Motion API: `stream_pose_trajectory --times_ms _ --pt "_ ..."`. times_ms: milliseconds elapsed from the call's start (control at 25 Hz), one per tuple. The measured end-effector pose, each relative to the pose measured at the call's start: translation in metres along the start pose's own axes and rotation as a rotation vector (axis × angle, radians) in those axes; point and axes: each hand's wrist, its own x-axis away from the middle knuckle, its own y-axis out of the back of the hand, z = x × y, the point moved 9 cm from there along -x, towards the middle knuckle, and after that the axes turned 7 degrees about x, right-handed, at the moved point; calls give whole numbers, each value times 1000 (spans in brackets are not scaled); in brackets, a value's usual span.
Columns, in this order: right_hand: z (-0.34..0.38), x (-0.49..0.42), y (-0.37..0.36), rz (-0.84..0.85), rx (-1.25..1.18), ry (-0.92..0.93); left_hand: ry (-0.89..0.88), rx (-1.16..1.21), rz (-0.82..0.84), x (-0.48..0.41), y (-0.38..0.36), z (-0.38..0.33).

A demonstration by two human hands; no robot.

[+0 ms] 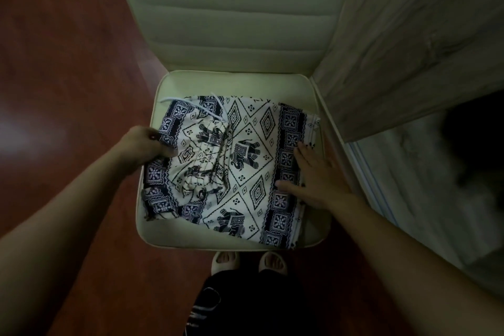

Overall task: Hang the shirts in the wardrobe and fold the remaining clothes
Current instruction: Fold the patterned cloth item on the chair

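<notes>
Cream chair seat [240,84], dim room: elephant-print garment [245,161] part-folded across seat centre, left hand [144,144] pinching bunched cloth toward seat's left, right hand [319,177] flat, fingers straight, pressing toward seat's right; probable risk: uneven pull dragging cloth off seat front, undoing fold.

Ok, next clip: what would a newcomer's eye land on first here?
The elephant-print cloth lies folded on the pale chair seat, mid-view, bright against the dark red floor. The left hand grips its left edge; the right hand lies flat on its right border.
</notes>
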Motion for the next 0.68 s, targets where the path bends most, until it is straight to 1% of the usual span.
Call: stream_pose_trajectory --times_ms 40,80,120,160,200,280,320,400,440,480,520,600,680 --pt "1 3 2 24 -107 -8 -61 -90 -41 4 5 -16" --pt "4 7 5 48 -265 -29 -165 -215 -112 9 8 -37" --pt "8 11 5 74 -448 -64 -313 -352 -208 17 7 -61" --pt "14 16 4 97 -614 -105 -498 -462 -306 31 1 -88" --pt "19 19 2 111 -752 -148 -675 -519 -367 50 -11 -111" --pt "22 25 -2 79 -993 -258 -936 -564 -358 81 -44 -135" --pt "23 27 -9 63 -1158 -300 -1055 -635 -343 95 -62 -141" --pt "28 31 -27 88 -1519 -353 -1273 -787 -306 117 -98 -131" --pt "29 33 -33 82 -1669 -375 -1365 -823 -286 124 -116 -116" --pt "29 34 -37 61 -1777 -377 -1418 -838 -265 127 -133 -95" --pt "29 35 -39 35 -1833 -362 -1417 -842 -238 125 -150 -71" --pt "27 37 -37 -23 -1844 -339 -1289 -826 -168 114 -181 -22" --pt "26 36 -36 -34 -1795 -344 -1177 -717 -83 108 -194 7"
